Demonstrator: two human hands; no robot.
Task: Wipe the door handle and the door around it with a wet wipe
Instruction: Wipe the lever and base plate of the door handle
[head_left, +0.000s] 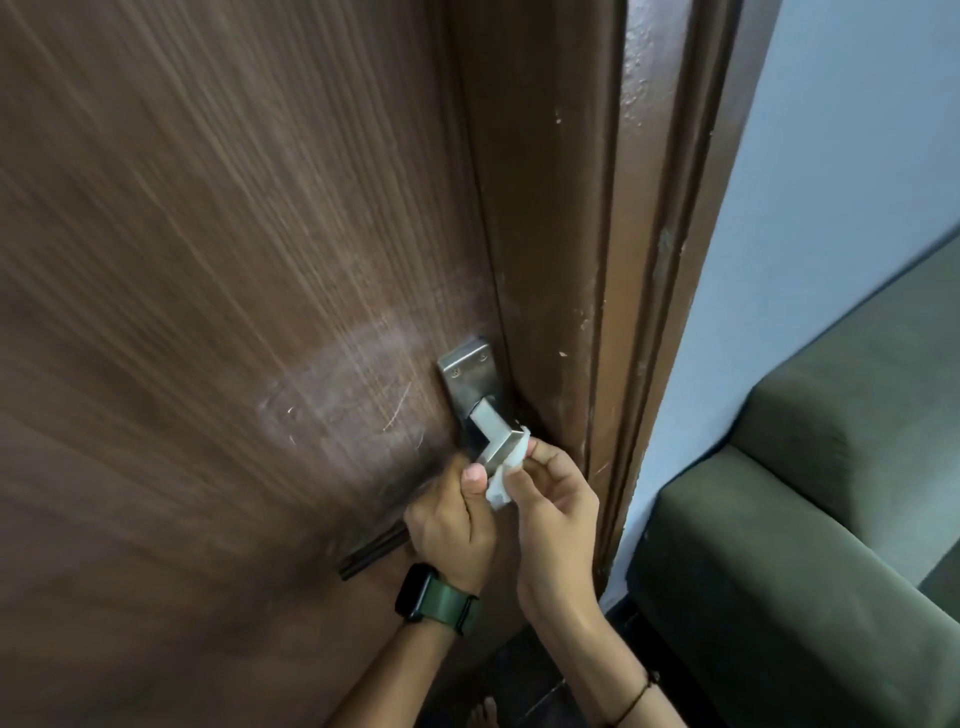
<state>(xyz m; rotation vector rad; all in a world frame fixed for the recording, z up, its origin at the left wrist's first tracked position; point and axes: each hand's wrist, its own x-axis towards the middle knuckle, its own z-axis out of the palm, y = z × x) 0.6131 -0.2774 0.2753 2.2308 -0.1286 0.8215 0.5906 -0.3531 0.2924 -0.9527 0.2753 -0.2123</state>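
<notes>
A brown wood-grain door (208, 260) fills the left and middle. Its square metal door handle (496, 434) juts out from a steel back plate (465, 371) near the door's right edge. My left hand (447, 525), with a green-strapped watch on the wrist, is closed around the handle's lever. A dark bar end (369, 553) sticks out past that hand to the lower left. My right hand (556, 499) pinches a white wet wipe (501, 486) and presses it against the handle's outer corner. A pale smear marks the door left of the plate.
The scuffed brown door frame (571, 208) runs down just right of the handle. Beyond it are a pale blue wall (831, 156) and a dark green sofa (779, 519) close at the lower right. A bare foot (485, 714) shows on the dark floor below.
</notes>
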